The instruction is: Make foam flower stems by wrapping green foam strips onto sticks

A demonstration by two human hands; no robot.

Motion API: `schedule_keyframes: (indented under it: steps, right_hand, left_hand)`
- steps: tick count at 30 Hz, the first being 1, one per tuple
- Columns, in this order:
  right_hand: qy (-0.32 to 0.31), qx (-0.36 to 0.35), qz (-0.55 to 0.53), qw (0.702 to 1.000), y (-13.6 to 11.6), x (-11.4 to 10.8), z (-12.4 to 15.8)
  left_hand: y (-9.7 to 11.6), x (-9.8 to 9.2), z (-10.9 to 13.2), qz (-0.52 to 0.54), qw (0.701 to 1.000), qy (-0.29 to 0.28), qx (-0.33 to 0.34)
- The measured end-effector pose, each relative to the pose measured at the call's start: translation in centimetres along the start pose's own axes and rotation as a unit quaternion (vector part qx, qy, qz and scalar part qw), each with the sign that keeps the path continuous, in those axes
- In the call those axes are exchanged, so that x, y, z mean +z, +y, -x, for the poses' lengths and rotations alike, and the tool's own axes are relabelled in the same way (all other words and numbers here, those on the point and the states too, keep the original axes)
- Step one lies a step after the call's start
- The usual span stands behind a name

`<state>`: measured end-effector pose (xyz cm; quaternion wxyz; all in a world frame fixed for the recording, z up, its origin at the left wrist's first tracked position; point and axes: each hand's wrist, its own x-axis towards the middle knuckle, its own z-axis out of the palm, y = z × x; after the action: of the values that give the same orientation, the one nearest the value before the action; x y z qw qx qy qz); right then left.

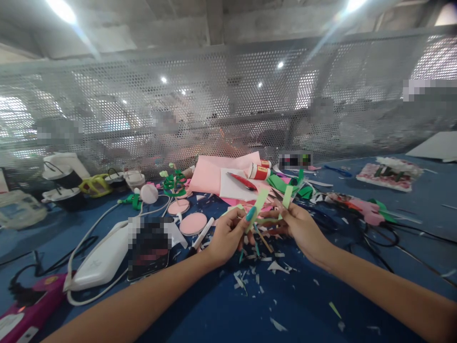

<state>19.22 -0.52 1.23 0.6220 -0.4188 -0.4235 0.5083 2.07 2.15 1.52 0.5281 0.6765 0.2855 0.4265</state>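
Holding: your left hand (228,236) has its grip clenched on a green strip (260,200).
Pinching: your right hand (303,227) grips a second strip (287,195).
Below: paper scraps (276,267) on the blue desk (214,314).

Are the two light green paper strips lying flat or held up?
Held up: left hand and right hand each pinch one of the light green paper strips, ends pointing upward.

Left hand (228,233) and right hand (302,226) pinch light-green paper strips (260,200) above scrap-littered blue table (214,314).
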Motion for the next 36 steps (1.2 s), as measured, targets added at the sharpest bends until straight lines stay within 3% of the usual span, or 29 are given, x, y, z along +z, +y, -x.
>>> schedule_keyframes:
  steps: [4, 9, 18, 24, 36]
  right_hand:
    - [0.036, -0.016, 0.009, 0.999, -0.04, -0.39, -0.28]
    - [0.05, 0.015, -0.042, 0.998, 0.07, -0.49, -0.4]
    - [0.007, 0.057, -0.173, 0.983, -0.61, -0.11, -0.66]
    - [0.071, 0.103, -0.169, 0.978, -0.54, -0.4, -0.76]
    - [0.043, -0.053, -0.003, 0.998, -0.16, -0.97, -0.77]
  left_hand:
    - [0.01, -0.01, 0.01, -0.001, 1.0, 0.002, 0.002]
    - [0.18, 0.05, 0.01, 0.003, 1.0, 0.012, -0.004]
    - [0.01, 0.02, -0.14, 0.026, 1.0, 0.014, 0.003]
    - [-0.06, -0.01, -0.11, 0.036, 0.999, 0.002, 0.007]
    - [0.14, 0.0, -0.02, 0.047, 0.998, -0.042, -0.018]
